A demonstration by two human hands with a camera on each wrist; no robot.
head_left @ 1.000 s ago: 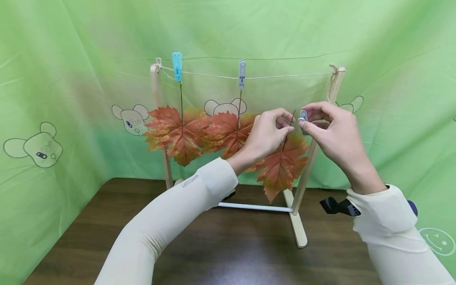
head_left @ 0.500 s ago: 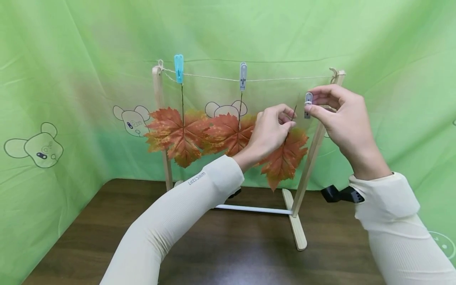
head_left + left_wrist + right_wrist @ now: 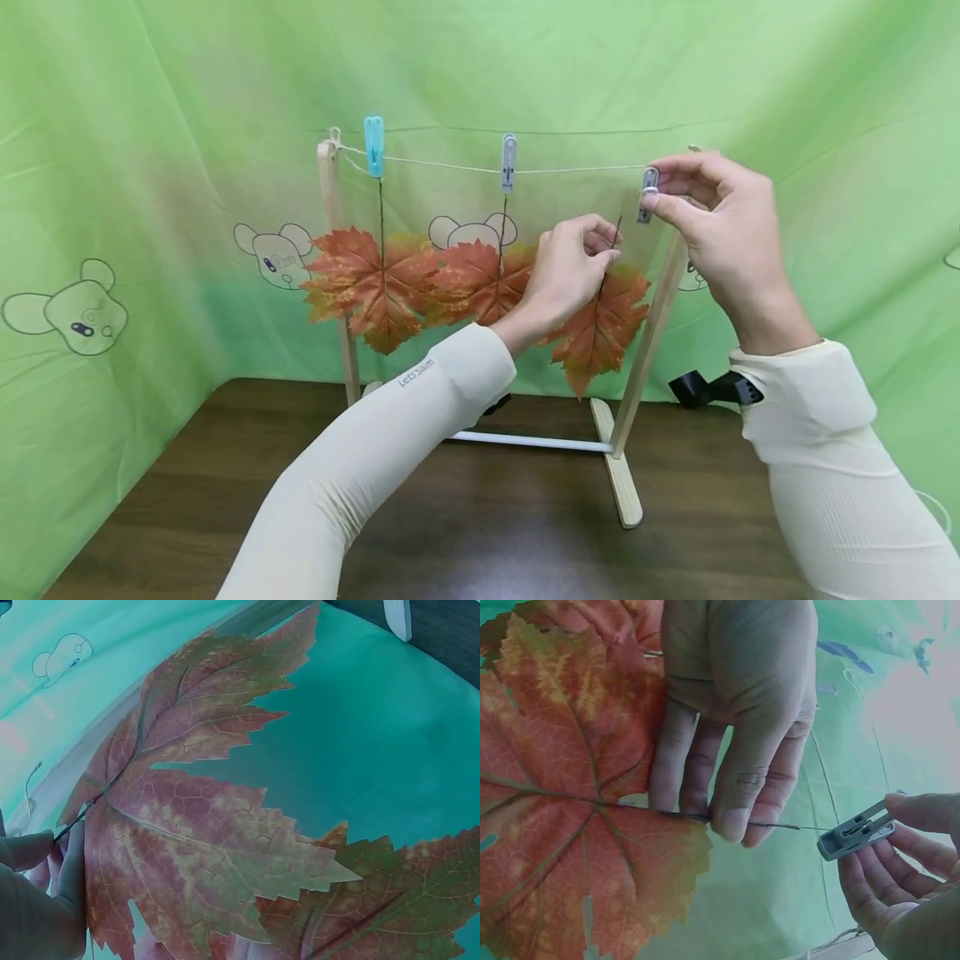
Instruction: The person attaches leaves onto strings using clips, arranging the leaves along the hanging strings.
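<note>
My left hand [image 3: 564, 265] pinches the thin dark stem of an orange-red artificial maple leaf [image 3: 603, 323], which hangs below the fingers. In the right wrist view the stem [image 3: 769, 824] sticks out past the left thumb. Up and to the right, my right hand [image 3: 738, 237] pinches a grey clothespin [image 3: 647, 197] between thumb and fingers, just under the string [image 3: 585, 169]. The clothespin and the stem tip are close but look apart. Two more maple leaves hang from the string, one by a blue clothespin [image 3: 373, 147], the other by a grey one.
A wooden frame with two posts carries the string; its right post [image 3: 652, 342] stands behind the right hand. A white bar [image 3: 532, 442] joins the feet low down. The stand rests on a dark wooden table [image 3: 480, 533], with green printed cloth behind.
My right hand has risen with the grey clothespin from beside the left hand up to the string. The left hand has moved up slightly with the leaf, still pinching its stem.
</note>
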